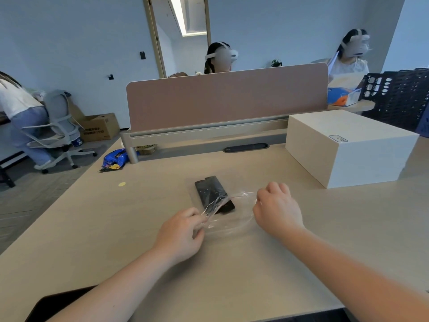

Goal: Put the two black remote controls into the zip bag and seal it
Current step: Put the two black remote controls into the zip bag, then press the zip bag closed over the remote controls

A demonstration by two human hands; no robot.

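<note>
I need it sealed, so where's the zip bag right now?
Head view, desk centre: the zip bag lies between left hand and right hand, each pinching an end.

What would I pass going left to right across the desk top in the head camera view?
Crumpled blue snack wrapper → small round yellow sticker → left hand → two black remote controls inside the clear plastic zip bag → right hand → large white rectangular box.

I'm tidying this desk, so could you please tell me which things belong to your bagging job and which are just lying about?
Job:
remotes, two, lying together in the bag
zip bag, held at both sides by left hand and right hand

Lying about:
white box
blue wrapper
yellow dot
</note>
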